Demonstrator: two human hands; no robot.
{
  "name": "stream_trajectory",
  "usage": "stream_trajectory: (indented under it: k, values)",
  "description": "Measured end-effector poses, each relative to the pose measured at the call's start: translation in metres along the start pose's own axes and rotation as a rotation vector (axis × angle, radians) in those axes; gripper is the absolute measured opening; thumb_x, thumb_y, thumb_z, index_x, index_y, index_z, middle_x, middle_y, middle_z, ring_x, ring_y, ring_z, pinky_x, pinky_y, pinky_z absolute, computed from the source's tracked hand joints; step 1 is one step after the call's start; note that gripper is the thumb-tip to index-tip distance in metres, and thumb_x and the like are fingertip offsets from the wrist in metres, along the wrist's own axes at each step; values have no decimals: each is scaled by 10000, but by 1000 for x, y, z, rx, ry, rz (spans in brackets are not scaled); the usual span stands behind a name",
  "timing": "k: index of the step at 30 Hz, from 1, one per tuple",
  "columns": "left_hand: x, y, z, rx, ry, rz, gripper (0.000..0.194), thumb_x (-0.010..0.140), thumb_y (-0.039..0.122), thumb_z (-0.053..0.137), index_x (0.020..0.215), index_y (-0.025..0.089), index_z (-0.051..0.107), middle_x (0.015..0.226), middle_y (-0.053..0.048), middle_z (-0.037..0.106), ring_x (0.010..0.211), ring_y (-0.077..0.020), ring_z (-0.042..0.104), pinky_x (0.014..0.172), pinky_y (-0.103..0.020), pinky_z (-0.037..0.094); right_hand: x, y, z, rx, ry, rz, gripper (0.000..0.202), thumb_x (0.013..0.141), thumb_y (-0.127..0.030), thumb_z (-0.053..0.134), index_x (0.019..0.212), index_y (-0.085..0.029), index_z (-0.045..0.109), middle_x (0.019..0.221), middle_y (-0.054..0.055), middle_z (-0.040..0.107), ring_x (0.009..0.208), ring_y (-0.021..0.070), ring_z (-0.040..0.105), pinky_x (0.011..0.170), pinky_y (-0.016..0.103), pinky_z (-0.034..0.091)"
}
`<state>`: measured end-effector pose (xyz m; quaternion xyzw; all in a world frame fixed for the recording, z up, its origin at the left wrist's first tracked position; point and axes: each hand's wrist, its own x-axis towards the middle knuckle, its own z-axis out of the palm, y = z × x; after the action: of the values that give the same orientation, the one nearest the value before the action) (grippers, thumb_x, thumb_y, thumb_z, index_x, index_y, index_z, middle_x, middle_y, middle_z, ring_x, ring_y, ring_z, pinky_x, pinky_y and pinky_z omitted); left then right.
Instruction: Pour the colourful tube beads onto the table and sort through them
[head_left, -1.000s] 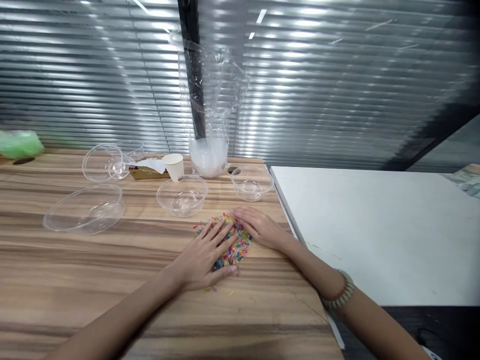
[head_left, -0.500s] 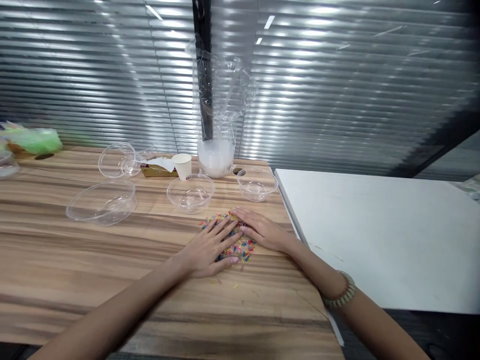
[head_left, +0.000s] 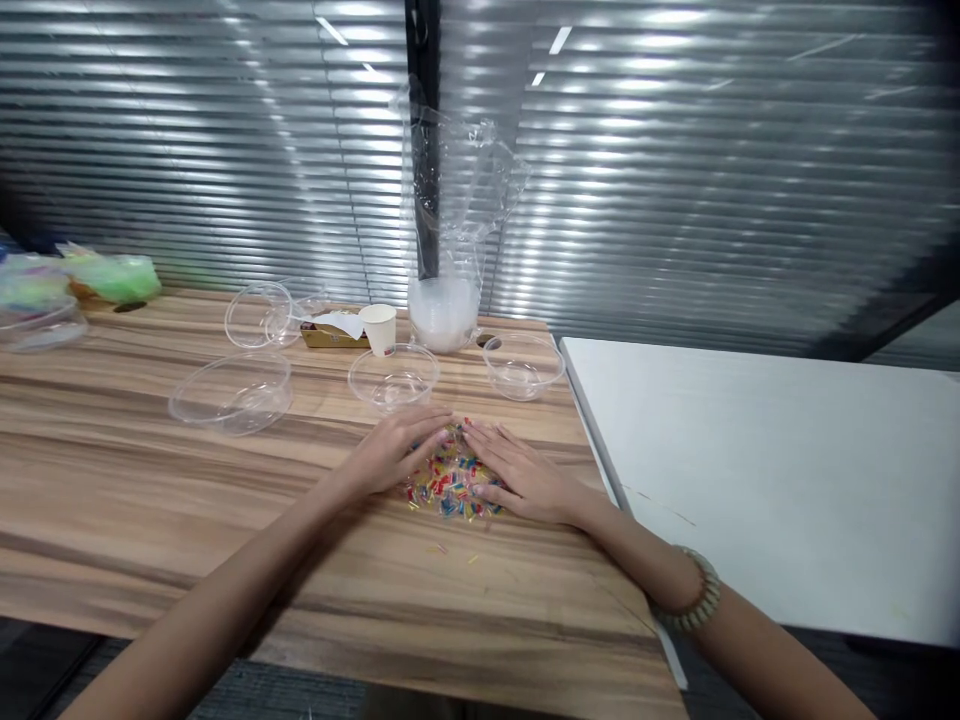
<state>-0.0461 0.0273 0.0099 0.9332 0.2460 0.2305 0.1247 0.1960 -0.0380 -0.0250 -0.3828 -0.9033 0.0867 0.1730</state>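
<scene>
A pile of small colourful pieces (head_left: pixel 448 484) lies on the wooden table (head_left: pixel 360 600), with a few stray bits in front of it. My left hand (head_left: pixel 397 447) rests along the pile's back left edge, fingers stretched toward the right. On the right side, my right hand (head_left: pixel 525 475) lies flat with its fingers apart, partly over the pieces. Neither hand holds anything. Just behind my hands stand two clear round bowls, one (head_left: pixel 394 380) beyond my left hand and one (head_left: pixel 523 372) beyond my right.
Farther left are a tilted clear bowl (head_left: pixel 232 395) and another on its side (head_left: pixel 259 316). A gold box (head_left: pixel 330 336), a paper cup (head_left: pixel 381 330) and bagged stacked bowls (head_left: pixel 444 312) stand at the back. A white table (head_left: pixel 765 480) adjoins on the right.
My left hand has moved from on top of the pile to its back left edge, uncovering pieces. My right hand has spread slightly over the right side. The view has shifted a little left.
</scene>
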Motion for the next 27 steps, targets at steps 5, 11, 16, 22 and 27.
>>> stream_trajectory:
  k: [5, 11, 16, 22, 27]
  values:
    - [-2, -4, 15, 40, -103, -44, 514, 1001, 424, 294, 1414, 135, 397, 1456, -128, 422, 1340, -210, 408, 1123, -391, 341, 2, -2, 0, -24, -8, -4, 605, 989, -447, 344, 1505, -171, 189, 1538, 139, 234, 1441, 223, 175, 1175, 501, 201]
    - [-5, 2, 21, 106, -230, 6, 551, 1004, 421, 275, 1477, 139, 256, 1509, -135, 327, 1409, -220, 279, 1173, -440, 197, 2, -4, 1, -69, -41, 27, 583, 998, -434, 311, 1489, -128, 242, 1529, 155, 252, 1436, 227, 190, 1179, 486, 214]
    - [-9, 10, 30, 161, -302, -10, 588, 1006, 438, 259, 1496, 121, 185, 1547, -154, 197, 1443, -236, 169, 1173, -456, 141, 2, 2, -2, -57, 72, 46, 514, 1006, -381, 306, 1473, -167, 296, 1507, 128, 323, 1412, 222, 279, 1154, 492, 282]
    - [-11, 15, 32, 212, -315, 25, 605, 1003, 478, 235, 1500, 136, 187, 1557, -137, 149, 1453, -241, 103, 1176, -439, 101, 5, 11, -7, -47, 182, 88, 463, 1009, -334, 300, 1401, -126, 434, 1433, 140, 451, 1373, 234, 363, 1125, 482, 347]
    - [-14, 22, 36, 261, -340, 49, 638, 998, 510, 214, 1499, 116, 190, 1558, -140, 131, 1456, -253, 66, 1178, -454, 63, 6, 11, -6, -30, 228, 84, 449, 1003, -332, 323, 1380, -133, 464, 1398, 134, 497, 1343, 231, 413, 1110, 467, 377]
